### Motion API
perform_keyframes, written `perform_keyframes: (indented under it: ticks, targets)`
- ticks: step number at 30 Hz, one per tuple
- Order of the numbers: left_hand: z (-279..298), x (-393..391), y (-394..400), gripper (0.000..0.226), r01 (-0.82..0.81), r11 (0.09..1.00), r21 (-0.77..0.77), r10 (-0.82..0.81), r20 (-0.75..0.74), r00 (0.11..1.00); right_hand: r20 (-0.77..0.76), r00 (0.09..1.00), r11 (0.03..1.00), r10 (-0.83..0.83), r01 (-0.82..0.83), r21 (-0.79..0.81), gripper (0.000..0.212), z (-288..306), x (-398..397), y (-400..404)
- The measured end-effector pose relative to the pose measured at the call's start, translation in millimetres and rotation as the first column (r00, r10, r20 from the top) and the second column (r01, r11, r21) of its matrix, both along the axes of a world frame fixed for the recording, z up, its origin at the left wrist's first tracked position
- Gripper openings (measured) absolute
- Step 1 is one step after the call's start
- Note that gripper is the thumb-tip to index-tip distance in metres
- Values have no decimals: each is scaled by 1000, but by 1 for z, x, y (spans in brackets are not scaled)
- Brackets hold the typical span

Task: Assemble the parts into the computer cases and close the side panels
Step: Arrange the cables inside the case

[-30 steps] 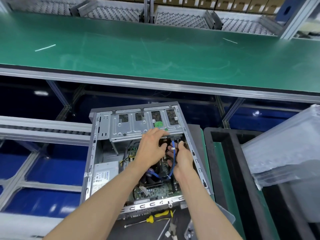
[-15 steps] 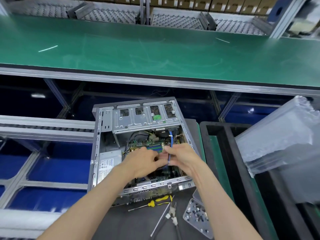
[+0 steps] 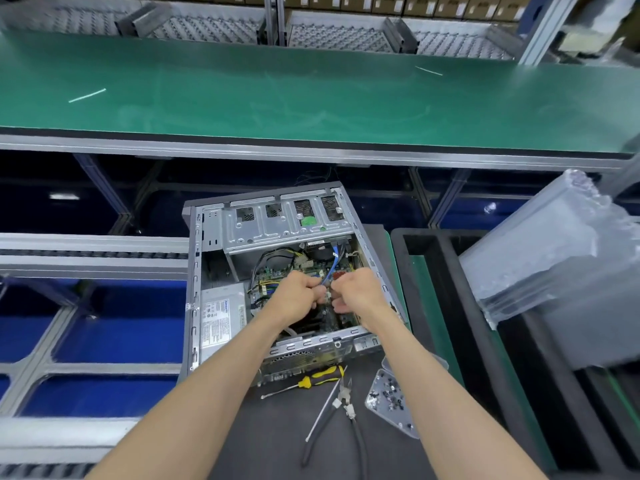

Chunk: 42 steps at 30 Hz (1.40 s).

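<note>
- Computer case (image 3: 207,271): side open, lying on the dark mat (image 3: 277,445).
- Blue cable (image 3: 331,268): inside the case, pinched by left hand (image 3: 299,296) and right hand (image 3: 356,291), fingers curled.
- Screwdriver (image 3: 311,381), pliers (image 3: 341,410), screw tray (image 3: 391,403): just in front of the case.
- Green conveyor (image 3: 311,98): beyond the case.

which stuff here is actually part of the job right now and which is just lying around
In use: computer case, open on its side; blue cable, gripped by left hand and right hand.

Lying about: yellow screwdriver, pliers, clear screw tray, plastic-wrapped stack.
</note>
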<state>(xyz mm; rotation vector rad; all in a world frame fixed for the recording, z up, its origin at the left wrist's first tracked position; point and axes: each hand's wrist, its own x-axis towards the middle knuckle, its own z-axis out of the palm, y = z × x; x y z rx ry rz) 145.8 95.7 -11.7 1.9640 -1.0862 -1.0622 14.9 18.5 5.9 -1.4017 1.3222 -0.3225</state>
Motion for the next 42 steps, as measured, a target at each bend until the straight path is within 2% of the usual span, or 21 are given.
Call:
perform_keyframes:
  ticks: [5, 7, 10, 13, 14, 16, 18, 20, 21, 23, 26, 27, 28, 30, 33, 42]
  targets:
    - [-4, -5, 8, 45, 80, 997, 0, -79, 184, 980, -105, 976, 951, 189, -209, -226, 19, 0, -6, 10]
    - [-5, -6, 10, 46, 82, 996, -26, -76, 189, 979, -145, 961, 914, 234, -268, -305, 17, 0, -8, 15]
    - [-3, -5, 13, 45, 80, 994, -71, -67, 168, 984, -177, 955, 866, 239, -292, -405, 5, 0, -12, 21]
    - [-3, -5, 15, 45, 102, 991, -83, -86, 180, 980, -170, 961, 807, 217, -274, -523, 4, 3, -17, 38]
    - [-3, -5, 15, 44, 107, 990, -87, -91, 179, 980, -146, 966, 760, 215, -259, -596, 5, 3, -20, 47]
    - [-3, -5, 14, 42, 117, 987, -111, -96, 178, 979, -111, 966, 569, 235, -229, -790, 6, -1, -28, 71]
    - [-4, -4, 15, 42, 112, 986, -128, -89, 170, 981, -178, 937, 296, 301, -269, -917, 6, -9, -37, 93]
    - [-5, -4, 15, 38, 104, 986, -132, -83, 159, 984, -371, 849, 10, 376, -405, -914, 8, -21, -45, 107]
    - [-6, -4, 15, 37, 100, 986, -131, -80, 153, 985, -473, 788, -96, 394, -477, -874, 8, -27, -50, 111]
    - [-7, -3, 15, 37, 89, 988, -123, -71, 145, 987, -636, 638, -182, 434, -629, -756, 12, -35, -56, 115]
    - [-9, -3, 14, 36, 83, 990, -113, -66, 140, 988, -827, 286, -142, 484, -907, -396, 21, -49, -59, 120]
    - [-9, -3, 14, 36, 81, 990, -112, -65, 136, 989, -837, 203, -105, 508, -950, -295, 24, -57, -58, 120]
    - [-10, -3, 14, 36, 80, 991, -111, -65, 134, 989, -832, 166, -70, 529, -969, -238, 26, -64, -56, 121]
    - [-11, -2, 13, 36, 82, 990, -110, -66, 142, 988, -820, 139, -12, 556, -984, -175, 27, -73, -51, 123]
    - [-12, -2, 13, 36, 81, 990, -112, -63, 150, 987, -770, 161, 76, 617, -986, -145, 24, -80, -48, 119]
    - [-12, -3, 13, 34, 61, 993, -97, -49, 118, 992, -718, 145, 56, 681, -988, -146, 24, -83, -58, 101]
